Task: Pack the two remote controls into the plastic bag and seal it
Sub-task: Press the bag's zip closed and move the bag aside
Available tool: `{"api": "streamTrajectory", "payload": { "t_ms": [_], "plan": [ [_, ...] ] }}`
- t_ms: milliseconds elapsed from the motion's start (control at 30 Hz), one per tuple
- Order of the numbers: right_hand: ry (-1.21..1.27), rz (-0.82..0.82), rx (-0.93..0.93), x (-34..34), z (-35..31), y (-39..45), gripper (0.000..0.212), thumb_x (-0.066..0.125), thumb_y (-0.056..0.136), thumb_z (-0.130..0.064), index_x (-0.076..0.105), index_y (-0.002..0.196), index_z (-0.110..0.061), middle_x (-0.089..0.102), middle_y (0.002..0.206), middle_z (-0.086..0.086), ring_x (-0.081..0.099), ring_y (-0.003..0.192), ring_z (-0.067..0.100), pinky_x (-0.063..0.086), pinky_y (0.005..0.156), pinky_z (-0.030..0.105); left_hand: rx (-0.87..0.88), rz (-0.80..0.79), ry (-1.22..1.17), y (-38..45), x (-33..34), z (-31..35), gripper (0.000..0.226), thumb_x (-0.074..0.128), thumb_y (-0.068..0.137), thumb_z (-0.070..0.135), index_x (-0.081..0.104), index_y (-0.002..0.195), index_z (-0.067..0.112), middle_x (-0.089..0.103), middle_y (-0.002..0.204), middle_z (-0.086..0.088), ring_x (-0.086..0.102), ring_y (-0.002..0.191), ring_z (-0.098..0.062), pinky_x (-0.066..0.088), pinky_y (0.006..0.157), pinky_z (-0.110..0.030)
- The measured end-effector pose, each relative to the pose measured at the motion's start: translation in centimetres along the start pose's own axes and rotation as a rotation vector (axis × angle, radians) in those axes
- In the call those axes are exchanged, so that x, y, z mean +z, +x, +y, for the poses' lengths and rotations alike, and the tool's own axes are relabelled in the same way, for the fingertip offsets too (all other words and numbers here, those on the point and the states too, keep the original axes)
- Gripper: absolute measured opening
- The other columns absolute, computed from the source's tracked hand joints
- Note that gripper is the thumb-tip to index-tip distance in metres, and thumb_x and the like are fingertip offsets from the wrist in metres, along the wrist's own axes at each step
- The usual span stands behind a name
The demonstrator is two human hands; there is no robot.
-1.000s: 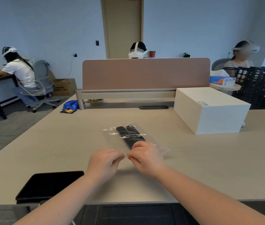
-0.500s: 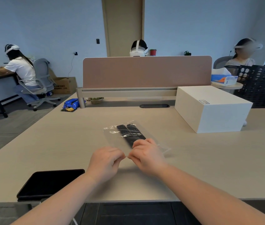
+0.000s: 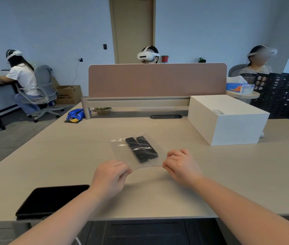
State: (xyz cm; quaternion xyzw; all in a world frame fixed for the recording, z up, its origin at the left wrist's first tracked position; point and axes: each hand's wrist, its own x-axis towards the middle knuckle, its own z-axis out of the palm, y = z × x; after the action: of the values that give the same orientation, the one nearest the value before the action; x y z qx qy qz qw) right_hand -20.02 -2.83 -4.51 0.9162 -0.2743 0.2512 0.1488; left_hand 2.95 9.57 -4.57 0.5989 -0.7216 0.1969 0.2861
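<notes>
The left hand [image 3: 111, 175] is closed in a pinch on the near left corner of the plastic bag [image 3: 122, 154], thumb against curled fingers. The right hand [image 3: 180, 166] is closed the same way on the near right corner, so that the bag's near edge, marked by a thin red line, is stretched between the two hands. Both forearms are seen reaching in from the bottom of the view.

The bag is clear and lies flat on the surface [image 3: 211, 174], extending away from the hands. Inside it, the two remote controls [image 3: 141, 149] are seen side by side, black and slim, touching along their long edges and angled slightly to the left at their far ends. Their near ends are kept short of the red line. Whether the bag's opening is fully pressed shut cannot be told.

A black tablet [image 3: 51, 199] is laid flat at the near left edge of the surface, just beside the left forearm. A white box [image 3: 227, 121] is placed further back on the right, well apart from the bag. A pink divider panel [image 3: 158, 80] is set upright along the far edge of the surface, and a blue packet [image 3: 74, 114] is seen near its left end.
</notes>
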Motion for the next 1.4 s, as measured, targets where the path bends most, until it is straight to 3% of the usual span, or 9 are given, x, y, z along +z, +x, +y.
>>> {"api": "streamTrajectory", "payload": {
  "t_ms": [167, 333, 467, 633, 733, 900, 1000, 1100, 1400],
  "plan": [
    [-0.092, -0.083, 0.047, -0.1, 2.0, -1.7, 0.027, 0.045, 0.08, -0.023, 0.064, 0.061, -0.023, 0.069, 0.062, -0.014, 0.063, 0.083, 0.013, 0.028, 0.066, 0.028, -0.003, -0.036, 0.021, -0.4, -0.1, -0.4, 0.027, 0.044, 0.082, 0.033, 0.063, 0.067, 0.023, 0.067, 0.061, 0.01, 0.061, 0.058, -0.015, 0.036, 0.051, -0.021],
    [-0.114, -0.26, 0.153, 0.9, 2.9, -3.1, 0.022, 0.083, 0.058, -0.011, 0.064, 0.065, -0.019, 0.068, 0.063, -0.007, 0.065, 0.073, 0.019, 0.044, 0.049, 0.025, 0.007, -0.072, 0.018, -0.5, 0.4, -0.1, 0.027, 0.043, 0.082, 0.035, 0.062, 0.067, 0.024, 0.066, 0.061, 0.011, 0.06, 0.059, -0.014, 0.043, 0.047, -0.023],
    [0.05, -0.408, 0.362, 0.7, 2.6, -3.7, 0.02, 0.042, 0.091, -0.006, 0.054, 0.106, -0.009, 0.059, 0.11, 0.012, 0.056, 0.1, 0.029, 0.046, 0.072, 0.03, 0.025, -0.089, 0.014, -0.5, 0.4, -0.2, 0.024, 0.044, 0.081, 0.033, 0.06, 0.065, 0.024, 0.063, 0.057, 0.01, 0.057, 0.056, -0.013, 0.033, 0.05, -0.019],
    [0.03, -0.404, 0.413, 0.5, 3.0, -3.7, 0.027, 0.036, 0.1, -0.025, 0.053, 0.098, -0.003, 0.06, 0.104, 0.016, 0.058, 0.097, 0.031, 0.042, 0.068, 0.032, 0.028, -0.191, -0.033, -0.9, 0.5, -0.8, 0.024, 0.044, 0.08, 0.034, 0.062, 0.067, 0.025, 0.066, 0.062, 0.011, 0.061, 0.061, -0.013, 0.046, 0.05, -0.022],
    [0.067, -0.435, 0.423, 0.4, 3.2, -3.7, 0.016, 0.039, 0.096, -0.013, 0.054, 0.102, -0.008, 0.06, 0.107, 0.013, 0.056, 0.102, 0.03, 0.049, 0.077, 0.034, 0.059, -0.335, -0.039, -1.1, 0.5, -0.8, 0.029, 0.043, 0.079, 0.044, 0.065, 0.072, 0.027, 0.07, 0.07, 0.013, 0.064, 0.07, -0.011, 0.044, 0.06, -0.017],
    [0.265, -0.34, 0.641, -0.1, 3.0, -2.7, 0.049, 0.039, 0.085, 0.003, 0.046, 0.126, -0.022, 0.059, 0.119, 0.003, 0.051, 0.112, 0.023, 0.047, 0.087, 0.034, -0.215, -0.4, -0.176, -0.2, 0.1, -1.0, 0.073, 0.018, 0.067, 0.086, 0.064, 0.075, 0.029, 0.068, 0.081, 0.008, 0.058, 0.081, -0.011, 0.049, 0.071, -0.033],
    [0.454, -0.232, 0.846, 0.6, 3.1, -0.8, 0.044, 0.036, 0.086, -0.001, 0.051, 0.123, -0.019, 0.063, 0.11, 0.006, 0.058, 0.101, 0.027, 0.05, 0.086, 0.036, -0.444, -0.401, -0.178, 1.0, 0.6, -1.2, 0.046, 0.038, 0.082, 0.064, 0.06, 0.101, 0.028, 0.064, 0.106, 0.002, 0.059, 0.093, -0.017, 0.049, 0.083, -0.035],
    [0.527, -0.275, 0.883, 1.4, 2.7, 1.6, 0.034, 0.041, 0.09, -0.012, 0.052, 0.122, -0.015, 0.066, 0.102, 0.011, 0.06, 0.098, 0.029, 0.05, 0.088, 0.035, -0.663, -0.443, -0.147, 2.2, 2.0, -1.6, 0.052, 0.048, 0.089, 0.044, 0.039, 0.132, 0.018, 0.051, 0.131, -0.009, 0.053, 0.115, -0.027, 0.042, 0.096, -0.035],
    [0.65, -0.43, 0.916, 5.1, 1.9, 6.5, 0.053, 0.056, 0.088, -0.035, 0.037, 0.135, -0.019, 0.058, 0.125, 0.013, 0.056, 0.113, 0.031, 0.046, 0.1, 0.042, -0.762, -0.502, -0.238, 5.5, 5.4, -2.3, 0.057, 0.059, 0.081, 0.046, 0.041, 0.133, 0.028, 0.052, 0.134, -0.008, 0.049, 0.121, -0.027, 0.041, 0.101, -0.033]
  ]
}}
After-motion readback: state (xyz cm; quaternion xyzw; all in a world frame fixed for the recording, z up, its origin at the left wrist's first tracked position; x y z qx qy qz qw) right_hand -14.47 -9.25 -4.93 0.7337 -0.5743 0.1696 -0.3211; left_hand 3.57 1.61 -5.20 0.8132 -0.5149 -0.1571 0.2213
